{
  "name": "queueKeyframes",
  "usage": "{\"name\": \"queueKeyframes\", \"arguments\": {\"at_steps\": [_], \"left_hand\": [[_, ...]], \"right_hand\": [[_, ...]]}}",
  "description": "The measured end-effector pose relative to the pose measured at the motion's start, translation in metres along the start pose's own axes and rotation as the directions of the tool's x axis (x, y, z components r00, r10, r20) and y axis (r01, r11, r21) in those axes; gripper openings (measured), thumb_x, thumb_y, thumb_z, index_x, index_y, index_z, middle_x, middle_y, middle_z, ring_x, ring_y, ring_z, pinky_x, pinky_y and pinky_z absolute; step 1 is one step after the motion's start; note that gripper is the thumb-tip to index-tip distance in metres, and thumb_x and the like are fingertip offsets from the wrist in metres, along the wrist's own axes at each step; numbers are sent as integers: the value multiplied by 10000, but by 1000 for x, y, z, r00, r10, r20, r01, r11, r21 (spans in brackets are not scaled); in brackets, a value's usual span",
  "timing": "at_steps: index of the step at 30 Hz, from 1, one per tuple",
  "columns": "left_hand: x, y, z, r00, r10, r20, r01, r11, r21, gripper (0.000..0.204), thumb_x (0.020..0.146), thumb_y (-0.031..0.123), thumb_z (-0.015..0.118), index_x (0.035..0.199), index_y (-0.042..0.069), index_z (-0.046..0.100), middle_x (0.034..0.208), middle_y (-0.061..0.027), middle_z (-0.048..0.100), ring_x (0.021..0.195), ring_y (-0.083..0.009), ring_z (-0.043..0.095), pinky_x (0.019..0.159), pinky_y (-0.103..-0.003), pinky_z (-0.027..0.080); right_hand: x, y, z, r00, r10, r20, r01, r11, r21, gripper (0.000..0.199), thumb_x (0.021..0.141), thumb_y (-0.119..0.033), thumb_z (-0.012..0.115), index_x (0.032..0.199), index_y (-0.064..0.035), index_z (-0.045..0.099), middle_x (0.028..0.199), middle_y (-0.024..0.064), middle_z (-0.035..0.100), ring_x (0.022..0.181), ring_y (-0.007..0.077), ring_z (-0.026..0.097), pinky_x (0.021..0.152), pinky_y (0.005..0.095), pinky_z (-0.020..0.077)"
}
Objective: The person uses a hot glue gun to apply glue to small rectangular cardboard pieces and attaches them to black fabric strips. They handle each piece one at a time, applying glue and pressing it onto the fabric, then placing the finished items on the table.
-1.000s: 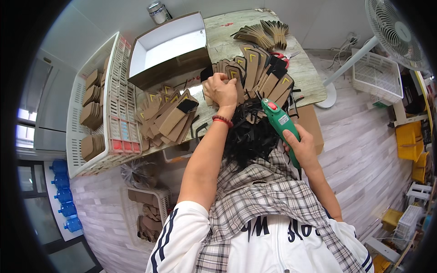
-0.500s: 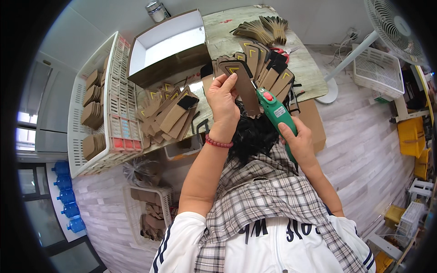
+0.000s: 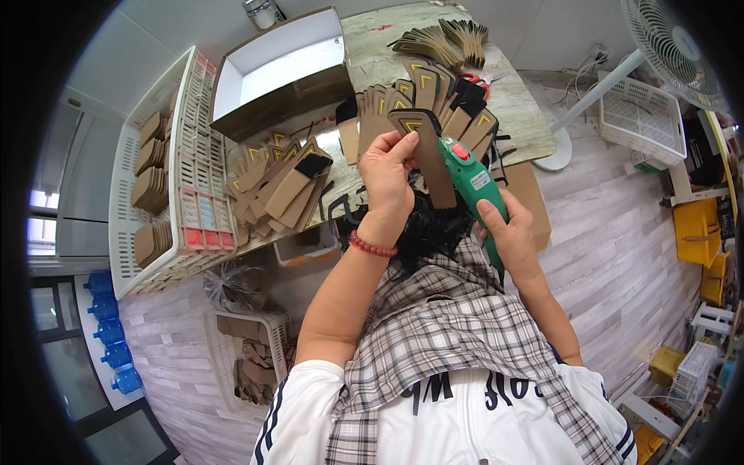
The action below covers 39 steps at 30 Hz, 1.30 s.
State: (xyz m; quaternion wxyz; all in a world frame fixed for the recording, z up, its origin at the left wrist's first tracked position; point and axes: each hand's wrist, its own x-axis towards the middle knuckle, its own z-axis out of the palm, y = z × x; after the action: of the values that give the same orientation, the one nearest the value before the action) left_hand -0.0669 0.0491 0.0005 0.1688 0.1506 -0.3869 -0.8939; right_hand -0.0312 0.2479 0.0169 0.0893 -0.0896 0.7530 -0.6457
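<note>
Lifted off pile (image 3: 425, 87), one brown strip (image 3: 434, 167), left hand (image 3: 387, 177) pinching it, right hand (image 3: 510, 235) gripping one green tool (image 3: 474, 180)

The counter (image 3: 521, 108), pale and wood-grained with a small red mark, carries an open dark box (image 3: 291, 97) with a white inside at ten o'clock. A loose heap of brown strips (image 3: 288, 186) lies at eight. Two fanned bundles (image 3: 432, 48) sit at one, red-handled scissors (image 3: 471, 77) at two. From the middle toward three, overlapping chevron-marked pieces (image 3: 424, 87) spread out.
</note>
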Motion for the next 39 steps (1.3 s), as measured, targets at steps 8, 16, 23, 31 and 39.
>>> {"name": "queueKeyframes", "arguments": {"at_steps": [8, 16, 23, 31, 39], "left_hand": [[-9, 3, -2, 999, -5, 39, 0, 994, 112, 60, 843, 18, 676, 875, 20, 626, 813, -36, 668, 685, -95, 613, 623, -227, 496], [-6, 21, -10, 992, 103, 78, -121, 954, 276, 91, 845, 10, 672, 932, -13, 659, 829, -21, 667, 703, -65, 590, 644, -197, 482], [0, 34, -13, 978, 149, 147, -199, 885, 422, 126, 845, 17, 671, 955, -42, 687, 840, -32, 682, 726, -58, 593, 664, -191, 481], [-5, 40, -13, 969, 49, 243, -172, 837, 520, 118, 836, 24, 671, 933, -39, 693, 814, -19, 680, 705, -55, 583, 657, -195, 474], [4, 52, -18, 906, -120, 407, -200, 726, 658, 116, 831, 43, 670, 920, -33, 667, 795, -11, 652, 717, -59, 561, 658, -209, 457]], "right_hand": [[2, -2, -3, 1000, -13, 6, 13, 1000, 17, 337, 890, -302, 670, 1002, 12, 626, 681, 19, 585, 550, 62, 522, 513, 217, 430], [-1, -6, -6, 999, -7, 40, 7, 1000, 8, 321, 891, -285, 667, 1001, 14, 630, 695, 20, 589, 555, 62, 524, 514, 217, 430], [0, -3, -7, 997, -20, 79, 17, 999, 40, 325, 890, -287, 668, 1001, 16, 628, 690, 10, 577, 558, 66, 526, 514, 224, 431], [2, -4, -8, 996, -32, 88, 31, 999, 15, 314, 891, -287, 668, 1001, 5, 630, 687, 5, 573, 560, 61, 521, 514, 223, 427], [5, -11, -12, 994, -20, 105, 20, 1000, 1, 315, 892, -290, 668, 998, 4, 628, 684, 3, 576, 566, 56, 521, 521, 218, 430]]}}
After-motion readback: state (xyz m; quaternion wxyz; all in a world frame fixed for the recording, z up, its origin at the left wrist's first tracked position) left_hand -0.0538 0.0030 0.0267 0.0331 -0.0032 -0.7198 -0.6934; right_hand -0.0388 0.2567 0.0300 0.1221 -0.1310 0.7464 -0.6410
